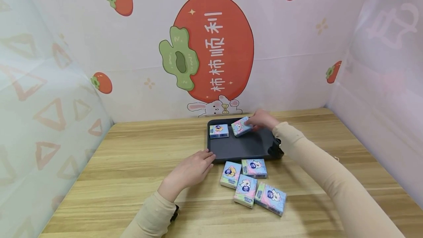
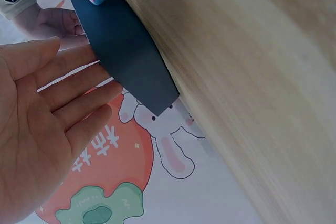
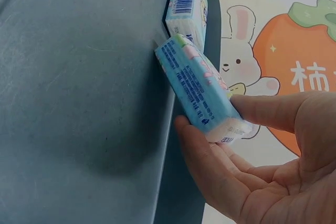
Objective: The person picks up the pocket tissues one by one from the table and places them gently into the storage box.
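Note:
My right hand (image 1: 262, 119) pinches a small blue-and-pink tissue pack (image 1: 241, 126) by its end, over the back of a dark grey tray (image 1: 244, 150). In the right wrist view the held tissue pack (image 3: 197, 90) is tilted, its near end between thumb and fingers. Another tissue pack (image 1: 219, 131) lies in the tray's back left corner. With its fingers straight, my left hand (image 1: 195, 168) touches the tray's front left corner. The left wrist view shows those fingertips (image 2: 105, 80) against the tray's outer wall (image 2: 126, 51).
In front of the tray several tissue packs lie on the wooden table: one at its front edge (image 1: 254, 168), one to the left (image 1: 230, 174), one nearer (image 1: 245, 191) and one to the right (image 1: 271, 198). A printed cloth backdrop (image 1: 132, 61) stands behind the table.

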Available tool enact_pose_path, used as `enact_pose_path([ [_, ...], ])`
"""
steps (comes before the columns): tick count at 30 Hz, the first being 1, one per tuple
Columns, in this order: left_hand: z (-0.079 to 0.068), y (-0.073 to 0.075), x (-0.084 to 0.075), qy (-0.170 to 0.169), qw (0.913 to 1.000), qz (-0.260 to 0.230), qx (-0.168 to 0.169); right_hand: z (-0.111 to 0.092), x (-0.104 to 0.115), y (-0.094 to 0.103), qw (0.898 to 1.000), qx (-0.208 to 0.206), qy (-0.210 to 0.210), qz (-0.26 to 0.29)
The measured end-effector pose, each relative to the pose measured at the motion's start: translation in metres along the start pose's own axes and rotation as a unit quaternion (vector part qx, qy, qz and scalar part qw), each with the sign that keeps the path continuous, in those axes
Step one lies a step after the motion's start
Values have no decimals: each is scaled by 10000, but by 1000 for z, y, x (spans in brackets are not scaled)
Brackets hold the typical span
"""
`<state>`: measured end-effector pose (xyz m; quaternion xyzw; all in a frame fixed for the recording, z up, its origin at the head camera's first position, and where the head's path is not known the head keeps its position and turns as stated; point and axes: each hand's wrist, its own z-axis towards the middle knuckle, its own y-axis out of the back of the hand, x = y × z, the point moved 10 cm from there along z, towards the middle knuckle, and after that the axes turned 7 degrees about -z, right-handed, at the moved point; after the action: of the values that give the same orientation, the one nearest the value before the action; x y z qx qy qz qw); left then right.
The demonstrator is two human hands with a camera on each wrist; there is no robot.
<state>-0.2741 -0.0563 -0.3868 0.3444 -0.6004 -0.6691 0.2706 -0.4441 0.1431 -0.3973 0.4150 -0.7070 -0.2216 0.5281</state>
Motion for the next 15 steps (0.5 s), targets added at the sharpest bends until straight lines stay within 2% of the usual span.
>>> enact_pose_path([
  [15,-1,0,0,45,10000,-11,42,3,1,-6,9979,95,-42,640],
])
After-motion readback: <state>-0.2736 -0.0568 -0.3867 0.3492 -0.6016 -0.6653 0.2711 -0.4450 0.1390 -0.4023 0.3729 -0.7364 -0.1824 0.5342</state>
